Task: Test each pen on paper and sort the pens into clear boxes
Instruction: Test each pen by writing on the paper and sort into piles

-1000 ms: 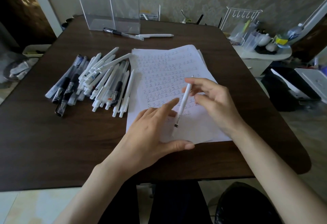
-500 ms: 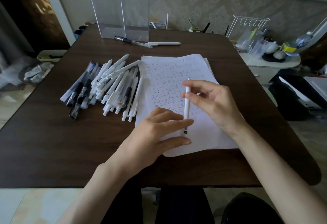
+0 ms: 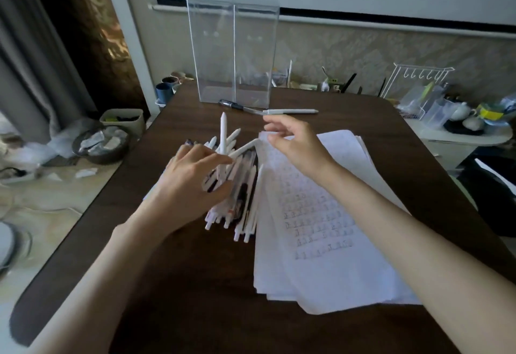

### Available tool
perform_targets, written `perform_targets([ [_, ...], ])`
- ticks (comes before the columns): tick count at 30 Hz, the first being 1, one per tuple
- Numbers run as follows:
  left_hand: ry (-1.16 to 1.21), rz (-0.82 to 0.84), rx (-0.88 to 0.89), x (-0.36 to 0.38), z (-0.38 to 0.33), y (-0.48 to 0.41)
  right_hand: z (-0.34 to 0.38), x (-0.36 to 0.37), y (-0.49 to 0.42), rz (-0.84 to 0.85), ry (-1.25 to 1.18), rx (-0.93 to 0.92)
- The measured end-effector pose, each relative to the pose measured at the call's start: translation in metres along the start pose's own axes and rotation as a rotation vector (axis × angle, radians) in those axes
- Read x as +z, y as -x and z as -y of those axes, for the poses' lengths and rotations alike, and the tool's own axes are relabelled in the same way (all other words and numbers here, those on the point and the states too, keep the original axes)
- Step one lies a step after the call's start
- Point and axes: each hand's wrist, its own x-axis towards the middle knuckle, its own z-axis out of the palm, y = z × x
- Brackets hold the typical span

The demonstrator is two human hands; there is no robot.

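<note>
Now the left hand (image 3: 192, 174) is pinching a slim white pen (image 3: 223, 133) upright; the right hand (image 3: 296, 144) is hovering loose, empty.

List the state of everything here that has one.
Left hand: holds white pen upright.
Right hand: open, empty, over the paper.
Clear boxes: upright, no pens visible inside.
Pen pile: lying loose beside the paper.
Paper: flat stack, partly written on.
Black pen: lying flat before the boxes.

Dark wood table (image 3: 195, 283); white wire rack (image 3: 418, 82) far right, teapot (image 3: 460, 110) nr it; bin (image 3: 103, 159) w/ scrap on floor left
</note>
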Motion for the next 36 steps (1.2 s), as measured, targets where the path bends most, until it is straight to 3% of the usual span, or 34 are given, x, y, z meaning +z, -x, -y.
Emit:
perform_targets([
  [4,-0.024,0.017,-0.064,0.004,0.007,0.002,-0.014,0.01,-0.038,-0.04,0.178,0.003],
  [8,-0.035,0.022,-0.042,0.012,0.01,0.006,-0.03,0.014,-0.079,-0.04,0.534,-0.031],
  [16,-0.059,0.01,-0.027,0.013,0.015,0.005,-0.051,0.027,-0.124,-0.086,0.89,0.098],
  [22,-0.071,0.016,-0.051,0.013,0.015,0.005,-0.049,0.025,-0.122,-0.13,0.885,0.122],
  [26,-0.057,-0.019,-0.08,0.013,0.013,0.006,-0.037,0.003,-0.088,-0.162,0.596,0.049],
  [31,-0.078,-0.096,-0.032,0.01,0.0,-0.002,-0.007,-0.041,0.006,-0.031,0.326,-0.039],
  [36,-0.186,0.03,0.13,0.021,-0.04,-0.014,-0.007,-0.064,0.089,0.056,0.214,0.017],
])
